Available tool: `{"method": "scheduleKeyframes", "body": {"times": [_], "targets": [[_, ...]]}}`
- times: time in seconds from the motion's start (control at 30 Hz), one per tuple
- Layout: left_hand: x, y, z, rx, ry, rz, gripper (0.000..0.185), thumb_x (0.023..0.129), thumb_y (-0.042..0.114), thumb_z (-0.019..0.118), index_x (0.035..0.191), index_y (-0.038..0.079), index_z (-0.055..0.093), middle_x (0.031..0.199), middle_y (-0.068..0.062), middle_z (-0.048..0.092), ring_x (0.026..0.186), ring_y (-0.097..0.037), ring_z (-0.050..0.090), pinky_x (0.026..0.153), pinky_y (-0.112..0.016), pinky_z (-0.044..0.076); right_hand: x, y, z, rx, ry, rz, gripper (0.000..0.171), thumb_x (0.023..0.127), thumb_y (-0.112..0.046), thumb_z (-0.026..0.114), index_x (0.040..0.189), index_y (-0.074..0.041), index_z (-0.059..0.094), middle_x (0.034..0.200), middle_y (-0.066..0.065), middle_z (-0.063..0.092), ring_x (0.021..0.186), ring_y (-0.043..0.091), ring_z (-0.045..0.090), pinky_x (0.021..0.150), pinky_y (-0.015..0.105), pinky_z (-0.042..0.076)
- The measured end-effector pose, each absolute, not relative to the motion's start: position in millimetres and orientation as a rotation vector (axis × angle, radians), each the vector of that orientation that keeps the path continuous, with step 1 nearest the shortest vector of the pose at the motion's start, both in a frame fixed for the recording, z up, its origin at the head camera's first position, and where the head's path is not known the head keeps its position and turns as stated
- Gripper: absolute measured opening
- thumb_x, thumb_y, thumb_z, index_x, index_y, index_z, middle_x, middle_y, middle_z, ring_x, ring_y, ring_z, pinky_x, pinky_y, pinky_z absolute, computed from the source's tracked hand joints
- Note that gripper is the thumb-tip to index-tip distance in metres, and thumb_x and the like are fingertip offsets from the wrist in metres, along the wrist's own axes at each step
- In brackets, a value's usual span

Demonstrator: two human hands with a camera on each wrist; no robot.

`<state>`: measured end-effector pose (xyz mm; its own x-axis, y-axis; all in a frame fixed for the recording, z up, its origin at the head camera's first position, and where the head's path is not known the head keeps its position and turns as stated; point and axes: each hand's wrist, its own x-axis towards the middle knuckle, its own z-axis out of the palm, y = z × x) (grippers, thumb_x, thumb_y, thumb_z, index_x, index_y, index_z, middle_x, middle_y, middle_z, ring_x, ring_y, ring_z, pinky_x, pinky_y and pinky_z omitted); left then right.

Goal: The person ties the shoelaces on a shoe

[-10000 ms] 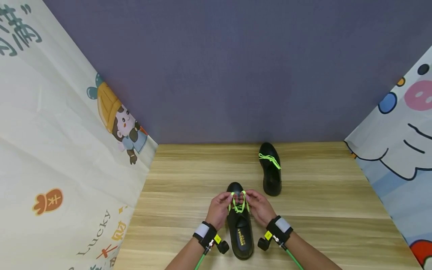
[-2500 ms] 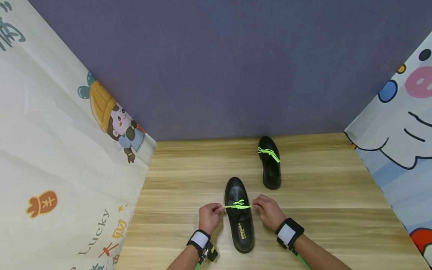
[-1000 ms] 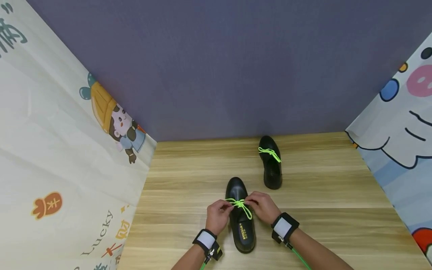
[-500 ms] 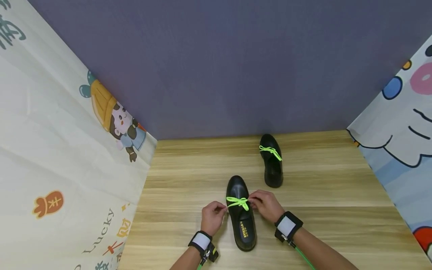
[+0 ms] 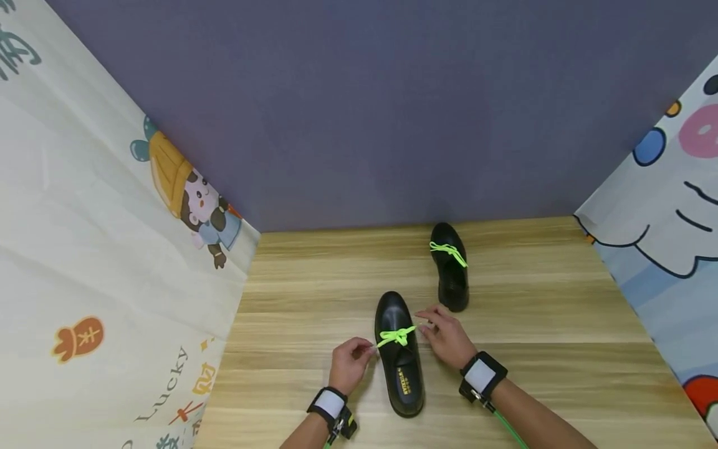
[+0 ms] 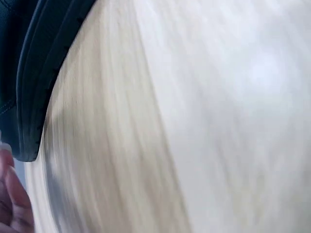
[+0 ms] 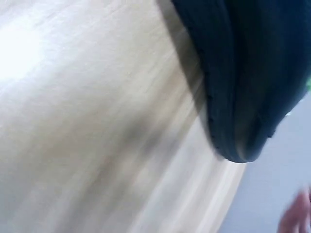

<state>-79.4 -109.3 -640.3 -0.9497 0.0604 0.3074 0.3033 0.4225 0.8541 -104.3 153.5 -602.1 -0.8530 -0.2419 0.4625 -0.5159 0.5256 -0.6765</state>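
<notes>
A black leather shoe (image 5: 392,312) stands on the wooden surface, toe pointing away from me. Neon green shoelace (image 5: 398,337) forms a bow across its front. On the left side, my left hand (image 5: 349,365) pinches one end of the lace between thumb and forefinger. My right hand (image 5: 447,340) is to the right of the shoe, forefinger and thumb spread apart, fingertips close to the lace's other end. In the left wrist view, the shoe's sole edge (image 6: 31,92) shows above the curled fingers (image 6: 19,199). Fingers (image 7: 297,216) are blurred in the right wrist view.
Farther back on the right stands a second black shoe (image 5: 452,290) with a green lace bow. A grey-purple panel (image 5: 359,125) rises behind the wooden surface (image 5: 303,280). Printed white sheets flank it, one on the left (image 5: 112,249) and one on the right (image 5: 673,262).
Loose lace loops have become a bow lying across the shoe. Both hands moved outward from the knot, and the right forefinger and thumb have just spread off the lace.
</notes>
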Motion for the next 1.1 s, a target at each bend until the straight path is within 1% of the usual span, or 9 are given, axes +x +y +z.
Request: {"method": "scheduleKeyframes", "body": {"times": [0.07, 0.2, 0.3, 0.4, 0.6, 0.7, 0.87, 0.97, 1.1], "targets": [[-82, -110, -638, -0.341, -2.471, -1.502, 0.008, 0.084, 0.001, 0.078, 0.089, 0.005, 0.074, 0.077, 0.002, 0.067, 0.066, -0.004, 0.059, 0.059, -0.022, 0.051, -103, 152, -598, 0.62, -2.442, 1.199, 0.032, 0.082, 0.005, 0.076, 0.112, -0.003, 0.069, 0.101, 0.007, 0.056, 0.088, 0.015, 0.052, 0.072, 0.025, 0.045], [-93, -108, -627, -0.353, -2.561, -1.448, 0.008, 0.094, 0.009, 0.069, 0.1, 0.004, 0.073, 0.087, 0.002, 0.063, 0.072, -0.008, 0.057, 0.063, -0.024, 0.05, -96, 140, -584, 0.7, -2.46, 1.232, 0.026, 0.084, -0.008, 0.08, 0.107, -0.005, 0.067, 0.099, 0.008, 0.056, 0.084, 0.02, 0.053, 0.07, 0.025, 0.045], [-103, -101, -618, -0.402, -2.678, -1.468, 0.017, 0.1, 0.016, 0.063, 0.11, 0.004, 0.069, 0.096, -0.001, 0.063, 0.079, -0.012, 0.06, 0.068, -0.026, 0.052, -89, 125, -575, 0.758, -2.567, 1.244, 0.026, 0.084, -0.019, 0.082, 0.102, -0.009, 0.067, 0.093, 0.003, 0.058, 0.072, 0.012, 0.051, 0.063, 0.021, 0.044], [-109, -94, -614, -0.477, -2.788, -1.489, 0.022, 0.1, 0.018, 0.063, 0.117, 0.004, 0.065, 0.1, -0.004, 0.06, 0.083, -0.014, 0.061, 0.072, -0.026, 0.052, -85, 116, -577, 0.773, -2.639, 1.193, 0.023, 0.085, -0.021, 0.082, 0.098, -0.011, 0.066, 0.087, -0.003, 0.057, 0.07, 0.004, 0.047, 0.06, 0.018, 0.042], [-110, -89, -612, -0.535, -2.83, -1.513, 0.022, 0.091, 0.008, 0.073, 0.11, 0.001, 0.064, 0.095, -0.008, 0.056, 0.08, -0.013, 0.06, 0.072, -0.026, 0.053, -86, 120, -586, 0.772, -2.627, 1.159, 0.019, 0.085, -0.008, 0.08, 0.097, -0.011, 0.066, 0.086, -0.006, 0.06, 0.072, 0.001, 0.05, 0.061, 0.021, 0.046], [-110, -89, -611, -0.565, -2.833, -1.534, 0.021, 0.09, 0.006, 0.074, 0.107, 0.001, 0.064, 0.092, -0.006, 0.057, 0.078, -0.01, 0.059, 0.07, -0.025, 0.053, -89, 124, -589, 0.765, -2.604, 1.191, 0.019, 0.083, -0.006, 0.08, 0.096, -0.012, 0.066, 0.085, -0.006, 0.061, 0.07, 0.001, 0.049, 0.06, 0.021, 0.045], [-111, -90, -611, -0.605, -2.82, -1.525, 0.011, 0.09, 0.006, 0.074, 0.099, 0.005, 0.068, 0.085, -0.001, 0.063, 0.076, -0.005, 0.058, 0.068, -0.023, 0.052, -94, 129, -591, 0.778, -2.566, 1.287, 0.018, 0.082, -0.004, 0.08, 0.094, -0.01, 0.068, 0.084, -0.007, 0.061, 0.069, 0.0, 0.049, 0.059, 0.021, 0.045], [-112, -91, -609, -0.582, -2.787, -1.488, 0.006, 0.087, 0.006, 0.076, 0.092, 0.008, 0.073, 0.084, 0.001, 0.066, 0.076, -0.005, 0.059, 0.068, -0.023, 0.051, -95, 129, -591, 0.779, -2.565, 1.324, 0.016, 0.083, -0.005, 0.08, 0.094, -0.01, 0.069, 0.084, -0.007, 0.06, 0.071, 0.001, 0.051, 0.06, 0.021, 0.046], [-114, -93, -609, -0.598, -2.72, -1.378, 0.003, 0.085, 0.009, 0.078, 0.085, 0.009, 0.076, 0.082, 0.0, 0.069, 0.075, -0.008, 0.062, 0.068, -0.024, 0.051, -97, 132, -591, 0.773, -2.563, 1.317, 0.012, 0.084, -0.004, 0.079, 0.092, -0.01, 0.071, 0.084, -0.008, 0.061, 0.072, 0.002, 0.054, 0.062, 0.022, 0.049]]}}
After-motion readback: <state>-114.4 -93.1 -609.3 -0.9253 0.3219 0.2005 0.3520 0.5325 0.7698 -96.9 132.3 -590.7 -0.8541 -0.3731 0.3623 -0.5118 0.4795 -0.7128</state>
